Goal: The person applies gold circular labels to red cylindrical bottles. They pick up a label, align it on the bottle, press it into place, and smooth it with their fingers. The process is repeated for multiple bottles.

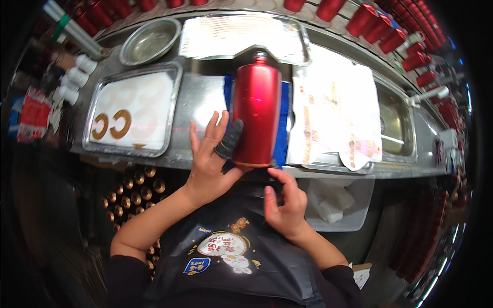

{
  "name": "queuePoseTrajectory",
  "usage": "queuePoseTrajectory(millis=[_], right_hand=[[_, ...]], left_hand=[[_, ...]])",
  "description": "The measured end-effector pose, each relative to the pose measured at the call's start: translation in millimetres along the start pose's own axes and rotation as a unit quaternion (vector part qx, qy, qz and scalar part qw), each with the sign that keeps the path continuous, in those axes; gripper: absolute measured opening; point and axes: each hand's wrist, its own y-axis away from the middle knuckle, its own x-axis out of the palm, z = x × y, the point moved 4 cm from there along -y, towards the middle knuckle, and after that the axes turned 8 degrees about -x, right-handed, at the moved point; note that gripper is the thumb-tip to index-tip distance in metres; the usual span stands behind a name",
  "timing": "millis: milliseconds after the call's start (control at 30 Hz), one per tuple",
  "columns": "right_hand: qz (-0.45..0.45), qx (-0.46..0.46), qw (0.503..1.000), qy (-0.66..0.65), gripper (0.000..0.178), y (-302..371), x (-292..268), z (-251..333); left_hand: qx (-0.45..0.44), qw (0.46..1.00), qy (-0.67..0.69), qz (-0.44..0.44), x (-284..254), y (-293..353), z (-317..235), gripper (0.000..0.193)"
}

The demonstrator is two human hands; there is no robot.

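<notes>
A shiny red metal bottle (257,113), its narrow neck pointing away from me, lies on a blue cloth (283,138) at the counter's front edge. My left hand (208,164) is against its left side near the base, fingers spread and one in a black finger cover touching the bottle. The thumb reaches along the base. Just below the base on the right, my right hand (287,203) has its thumb and forefinger apart, the fingertips close to the bottle's lower corner. Nothing shows between them.
A metal tray (174,110) at left bears a white sheet with two gold C-shaped pieces. Behind are a metal bowl (150,42) and a tray of sheets (231,33). Printed white sheets (334,97) lie right, by a sink (405,146). Red bottles (362,19) line the back.
</notes>
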Motion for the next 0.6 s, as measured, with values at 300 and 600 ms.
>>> queuePoseTrajectory(millis=[300,600], right_hand=[[-0.009,-0.164,0.984,0.064,0.052,-6.8,-2.6,11.8],[-0.013,-0.135,0.984,-0.112,0.028,-39.7,-26.1,3.8]], left_hand=[[0.048,0.998,0.032,0.001,7.1,-11.1,-4.5,0.074],[0.064,0.998,-0.015,0.006,1.6,-9.3,-5.5,0.071]])
